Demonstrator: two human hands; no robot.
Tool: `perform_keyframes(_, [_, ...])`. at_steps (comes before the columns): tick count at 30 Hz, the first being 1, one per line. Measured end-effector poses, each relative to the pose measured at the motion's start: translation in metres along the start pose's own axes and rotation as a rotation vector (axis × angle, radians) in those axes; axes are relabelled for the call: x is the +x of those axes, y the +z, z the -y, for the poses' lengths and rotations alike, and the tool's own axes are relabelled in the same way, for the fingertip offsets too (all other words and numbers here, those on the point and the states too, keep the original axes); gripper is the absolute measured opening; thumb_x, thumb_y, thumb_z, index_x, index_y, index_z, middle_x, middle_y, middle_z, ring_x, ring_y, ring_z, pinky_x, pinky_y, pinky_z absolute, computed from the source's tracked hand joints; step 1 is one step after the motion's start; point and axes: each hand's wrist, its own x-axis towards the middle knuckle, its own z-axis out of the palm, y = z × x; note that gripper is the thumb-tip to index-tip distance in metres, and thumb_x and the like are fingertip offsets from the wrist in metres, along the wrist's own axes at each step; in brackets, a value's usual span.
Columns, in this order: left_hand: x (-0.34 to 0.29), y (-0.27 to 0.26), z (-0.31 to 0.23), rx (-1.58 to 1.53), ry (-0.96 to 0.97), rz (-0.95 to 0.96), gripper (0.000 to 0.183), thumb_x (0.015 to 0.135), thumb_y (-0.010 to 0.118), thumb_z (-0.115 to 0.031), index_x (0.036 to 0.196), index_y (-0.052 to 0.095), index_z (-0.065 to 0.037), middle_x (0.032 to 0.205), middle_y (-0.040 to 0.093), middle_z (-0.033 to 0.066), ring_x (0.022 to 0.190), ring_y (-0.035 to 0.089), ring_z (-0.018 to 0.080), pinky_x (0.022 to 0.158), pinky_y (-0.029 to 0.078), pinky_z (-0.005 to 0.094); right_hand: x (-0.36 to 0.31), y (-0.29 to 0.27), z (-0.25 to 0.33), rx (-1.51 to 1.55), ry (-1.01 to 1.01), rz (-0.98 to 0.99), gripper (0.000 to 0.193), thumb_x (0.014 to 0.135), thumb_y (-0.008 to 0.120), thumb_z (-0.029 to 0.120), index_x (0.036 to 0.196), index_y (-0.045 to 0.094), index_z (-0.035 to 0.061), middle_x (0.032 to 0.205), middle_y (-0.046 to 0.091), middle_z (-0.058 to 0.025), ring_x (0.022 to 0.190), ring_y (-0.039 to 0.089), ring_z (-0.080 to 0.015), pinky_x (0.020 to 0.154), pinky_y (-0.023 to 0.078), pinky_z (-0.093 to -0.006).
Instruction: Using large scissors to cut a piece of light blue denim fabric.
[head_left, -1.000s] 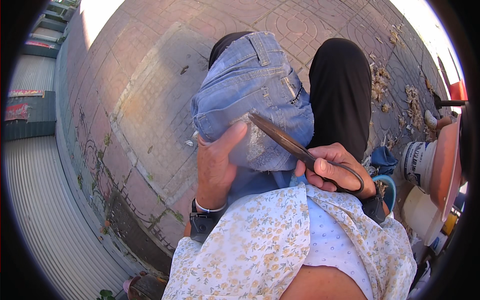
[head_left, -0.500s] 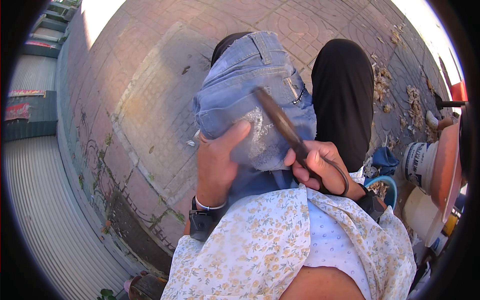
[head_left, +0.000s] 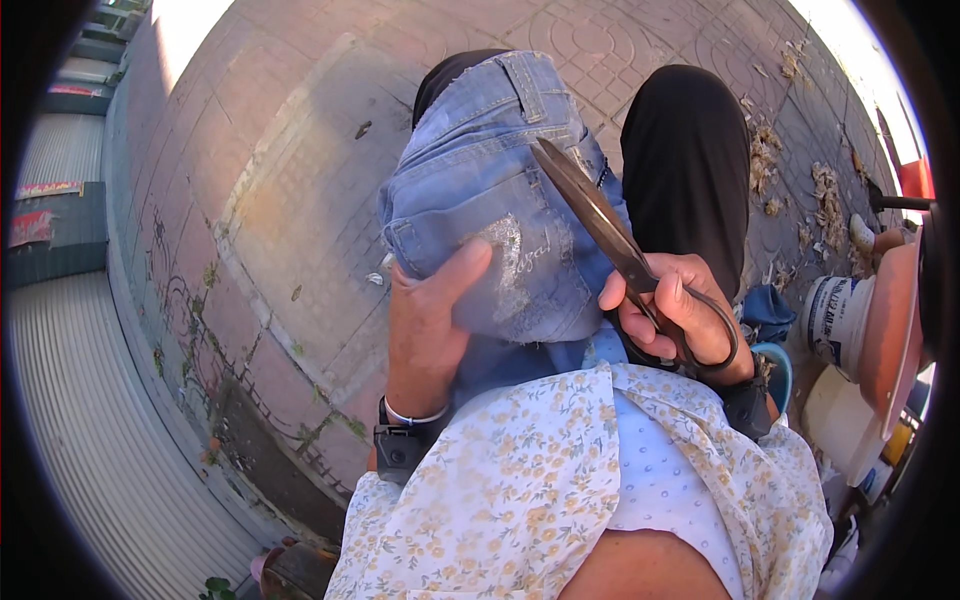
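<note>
Just right of the left hand [head_left: 432,318], whose thumb pinches it seemingly for steadiness, lies a belt-looped blue denim garment [head_left: 488,192], while the right hand [head_left: 698,312] curls around the handles of dark scissors [head_left: 612,236], apparently for control.

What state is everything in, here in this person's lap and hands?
Scissors: held over the denim, blades nearly or fully together.
Denim piece: draped over the left knee, frayed along its lower edge.
Left hand: gripping the denim, thumb on top.
Right hand: closed around the scissor handles.
Right knee: bent, covered by black cloth.
Floral shirt: open in front.
</note>
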Motion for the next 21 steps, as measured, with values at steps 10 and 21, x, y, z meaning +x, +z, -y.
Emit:
perform_keyframes(10, [0.002,-0.0027,0.0006,-0.042,0.02,-0.048,0.044,0.084,0.072,-0.004,0.128,0.062,-0.002,0.12,0.069,0.0092,0.105,0.067,0.0195,0.093,0.052,0.0343,-0.0099,0.0024,0.0037,-0.042,0.163,0.063,0.066,0.093,0.06,0.061,0.106,0.066,-0.0041,0.067,0.055,-0.0008,0.049,0.043,-0.0019,0.045,0.03,-0.0182])
perform_keyframes(21, [0.0011,-0.0051,0.0024,-0.02,0.011,-0.044,0.055,0.087,0.07,-0.005,0.138,0.05,0.001,0.128,0.063,0.0147,0.114,0.063,0.0253,0.101,0.051,0.04,-0.011,0.002,0.0079,-0.025,0.207,0.125,0.047,0.101,0.057,0.045,0.104,0.066,-0.0011,0.065,0.05,0.0025,0.052,0.04,-0.0022,0.047,0.029,-0.0196])
